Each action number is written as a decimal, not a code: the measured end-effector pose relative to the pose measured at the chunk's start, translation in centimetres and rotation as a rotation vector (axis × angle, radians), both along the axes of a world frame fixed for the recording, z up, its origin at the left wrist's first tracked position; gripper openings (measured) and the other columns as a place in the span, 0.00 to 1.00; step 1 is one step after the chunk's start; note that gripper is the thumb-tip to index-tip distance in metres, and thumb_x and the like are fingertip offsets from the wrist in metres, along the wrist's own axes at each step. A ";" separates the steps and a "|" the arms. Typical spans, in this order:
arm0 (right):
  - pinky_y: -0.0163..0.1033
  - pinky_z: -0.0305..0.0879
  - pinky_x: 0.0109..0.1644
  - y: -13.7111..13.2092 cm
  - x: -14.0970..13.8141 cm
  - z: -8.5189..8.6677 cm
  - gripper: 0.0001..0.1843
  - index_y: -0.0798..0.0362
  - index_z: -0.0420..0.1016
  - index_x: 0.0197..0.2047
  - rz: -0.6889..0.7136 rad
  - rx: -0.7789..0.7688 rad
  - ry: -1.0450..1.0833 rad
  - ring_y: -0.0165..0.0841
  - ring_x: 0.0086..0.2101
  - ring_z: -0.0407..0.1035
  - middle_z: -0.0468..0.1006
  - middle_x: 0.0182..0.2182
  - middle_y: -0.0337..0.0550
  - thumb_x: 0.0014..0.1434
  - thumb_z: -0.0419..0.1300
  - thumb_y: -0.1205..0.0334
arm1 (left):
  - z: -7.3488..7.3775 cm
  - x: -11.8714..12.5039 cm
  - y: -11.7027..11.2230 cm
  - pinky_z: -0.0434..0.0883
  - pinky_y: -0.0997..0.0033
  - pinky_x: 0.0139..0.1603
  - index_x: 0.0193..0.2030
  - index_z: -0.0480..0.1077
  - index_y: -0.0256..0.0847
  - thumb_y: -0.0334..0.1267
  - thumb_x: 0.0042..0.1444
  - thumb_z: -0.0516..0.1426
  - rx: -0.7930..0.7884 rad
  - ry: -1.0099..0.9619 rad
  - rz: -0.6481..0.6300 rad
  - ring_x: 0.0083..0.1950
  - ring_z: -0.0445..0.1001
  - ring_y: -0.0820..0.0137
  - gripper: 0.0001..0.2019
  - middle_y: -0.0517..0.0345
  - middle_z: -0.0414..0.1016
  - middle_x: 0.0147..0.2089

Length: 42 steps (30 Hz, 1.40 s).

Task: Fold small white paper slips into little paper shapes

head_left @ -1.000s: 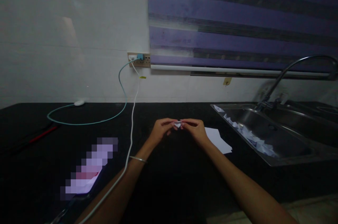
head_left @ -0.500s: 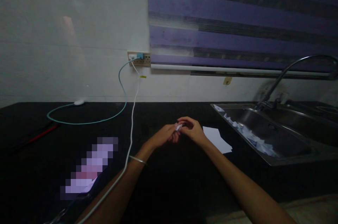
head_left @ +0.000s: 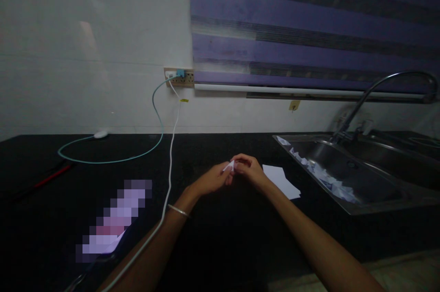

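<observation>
Both hands meet over the middle of a black countertop (head_left: 220, 237). A small folded piece of white paper (head_left: 229, 166) is pinched between them. My left hand (head_left: 213, 179) has its fingers closed under the paper, and a thin bangle circles that wrist. My right hand (head_left: 249, 169) curls over the paper from the right, thumb and fingertips pressed on it. A stack of white paper sheets (head_left: 281, 181) lies flat on the counter just right of my right hand.
A steel sink (head_left: 364, 177) with several crumpled paper scraps (head_left: 323, 176) and a curved tap (head_left: 378, 88) is at right. A lit phone (head_left: 113, 218) lies at front left, with a white cable (head_left: 170, 163) and a green cable (head_left: 113, 159) running from a wall socket (head_left: 179, 77).
My hands have drawn closer together and turned the paper; the right hand now curls over it. The view shifted slightly.
</observation>
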State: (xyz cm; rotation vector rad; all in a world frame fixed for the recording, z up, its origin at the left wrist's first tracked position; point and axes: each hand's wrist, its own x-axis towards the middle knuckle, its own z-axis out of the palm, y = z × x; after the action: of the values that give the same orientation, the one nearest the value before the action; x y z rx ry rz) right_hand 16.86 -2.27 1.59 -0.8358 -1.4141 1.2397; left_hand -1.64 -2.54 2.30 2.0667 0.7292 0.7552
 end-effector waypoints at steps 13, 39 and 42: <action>0.41 0.68 0.42 -0.1 0.1 0.7 0.16 0.53 0.78 0.35 -0.065 0.038 -0.097 0.33 0.32 0.73 0.79 0.31 0.42 0.46 0.71 0.53 | -0.2 0.3 0.0 0.63 0.72 0.37 0.37 0.64 0.39 0.51 0.69 0.40 0.086 0.080 0.050 0.32 0.66 0.73 0.21 0.60 0.69 0.32; 0.45 0.68 0.48 -0.1 0.0 0.8 0.15 0.54 0.80 0.32 -0.131 0.068 -0.078 0.35 0.35 0.75 0.81 0.33 0.44 0.44 0.73 0.55 | -0.1 0.3 -0.3 0.63 0.72 0.34 0.33 0.65 0.38 0.54 0.69 0.39 0.047 0.035 0.080 0.29 0.65 0.74 0.25 0.60 0.68 0.28; 0.44 0.69 0.47 -0.1 0.1 0.9 0.14 0.54 0.80 0.33 -0.117 0.066 -0.078 0.35 0.34 0.75 0.81 0.32 0.44 0.44 0.73 0.55 | -0.5 0.4 0.2 0.65 0.71 0.36 0.34 0.66 0.37 0.56 0.68 0.36 -0.068 -0.033 0.055 0.30 0.68 0.72 0.29 0.59 0.69 0.28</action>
State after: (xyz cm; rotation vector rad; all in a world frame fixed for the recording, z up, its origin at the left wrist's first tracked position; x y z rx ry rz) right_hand 16.92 -2.42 2.51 -0.9165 -1.4392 1.0762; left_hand -1.26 -2.33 1.77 1.9759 0.7855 0.7830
